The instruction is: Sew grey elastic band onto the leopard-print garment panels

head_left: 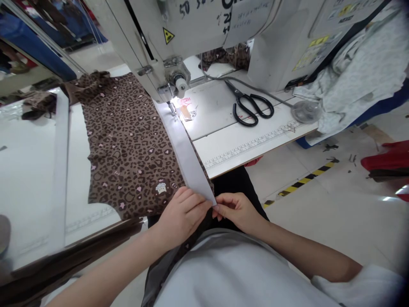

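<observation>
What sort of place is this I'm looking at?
Most likely a garment sewing workshop: there's a large sewing machine, leopard-print fabric spread beside its needle, and black-handled scissors lying on a worktop marked with a ruler scale.

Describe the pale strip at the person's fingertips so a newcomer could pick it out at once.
Find the white sewing machine at the top; below it, leopard-print fabric spreads leftwards. The pale strip runs along that fabric's right edge, from beside the presser foot downwards. Unlike the pale band farther left, it ends at the left hand and right hand.
</observation>
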Tool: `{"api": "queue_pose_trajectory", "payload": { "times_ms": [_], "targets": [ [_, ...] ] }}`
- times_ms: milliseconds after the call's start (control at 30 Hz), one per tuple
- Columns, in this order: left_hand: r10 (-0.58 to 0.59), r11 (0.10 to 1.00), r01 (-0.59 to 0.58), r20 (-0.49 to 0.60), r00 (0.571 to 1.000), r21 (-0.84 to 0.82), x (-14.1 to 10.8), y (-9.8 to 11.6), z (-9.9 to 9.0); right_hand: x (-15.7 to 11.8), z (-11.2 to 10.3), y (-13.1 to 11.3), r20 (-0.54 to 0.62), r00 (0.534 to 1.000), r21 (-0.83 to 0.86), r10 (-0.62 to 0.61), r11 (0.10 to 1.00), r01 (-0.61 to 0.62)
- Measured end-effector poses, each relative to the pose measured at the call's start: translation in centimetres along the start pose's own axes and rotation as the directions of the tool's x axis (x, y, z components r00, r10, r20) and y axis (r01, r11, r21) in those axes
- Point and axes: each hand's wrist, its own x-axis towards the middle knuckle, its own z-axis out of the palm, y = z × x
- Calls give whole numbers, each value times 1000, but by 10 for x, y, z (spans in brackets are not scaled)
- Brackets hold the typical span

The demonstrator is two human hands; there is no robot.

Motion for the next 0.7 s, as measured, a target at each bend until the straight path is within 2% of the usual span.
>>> {"api": "queue_pose_trajectory", "payload": {
  "times_ms": [267, 467, 533, 567, 600, 633, 700],
  "targets": [
    [4, 999, -4, -6, 1000, 50, 0, 2, 3, 0, -1, -3, -26, 998, 33, 51, 998, -50],
    [1, 993, 3, -32, 999, 120, 3, 5, 8, -1, -6, 9, 61, 998, 137, 9, 990, -17],
    [-31, 994, 36, -55, 998, 106, 3, 7, 12, -2, -10, 8, 32, 997, -7, -67, 998, 67],
    [-47, 995, 52, -67, 997, 83, 3, 8, 13, -2, -12, 5, -2, 986, -170, -169, 971, 166],
    [-60, 996, 64, -78, 995, 55, 3, 10, 15, -2, -14, 2, -4, 951, -363, -310, 886, 288],
    [-70, 997, 73, -89, 994, 27, 4, 11, 15, -1, -17, -2, 49, 888, -537, -456, 738, 409],
    [-77, 997, 75, -98, 992, -22, 6, 12, 13, 4, -22, -11, 260, 719, -701, -644, 386, 600]
  ]
}}
